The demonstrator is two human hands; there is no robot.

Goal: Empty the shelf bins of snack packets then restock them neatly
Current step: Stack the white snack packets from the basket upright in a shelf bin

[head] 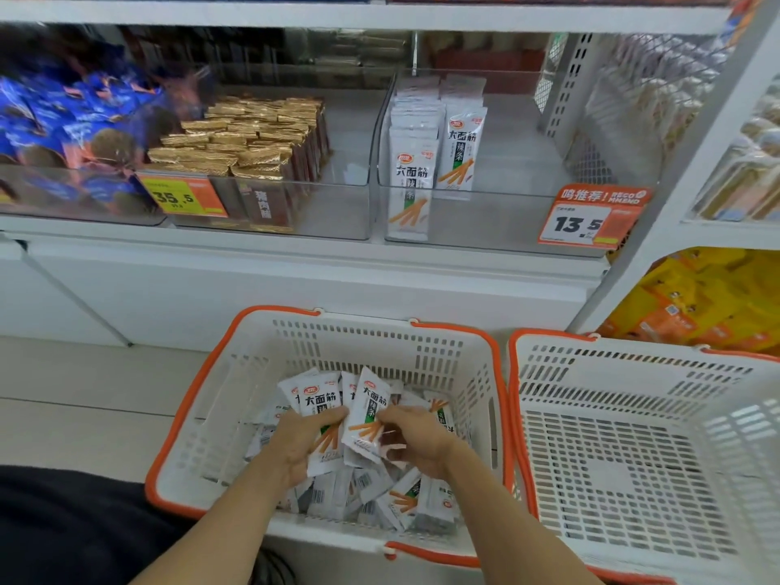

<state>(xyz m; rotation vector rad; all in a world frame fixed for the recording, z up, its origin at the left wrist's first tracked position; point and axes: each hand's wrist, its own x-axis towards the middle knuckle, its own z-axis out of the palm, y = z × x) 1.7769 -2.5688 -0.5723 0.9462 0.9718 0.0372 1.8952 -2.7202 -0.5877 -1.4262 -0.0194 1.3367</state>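
White snack packets with orange sticks printed on them [366,409] are sitting bunched upright in both hands over the white plastic basket with orange rim [236,399], which is holding a loose pile of the same packets. The left hand [301,441] is curling round the bunch, and the right hand [415,437] is pinching its right edge. Far up, the clear shelf bin [485,221] is holding two short rows at its left side.
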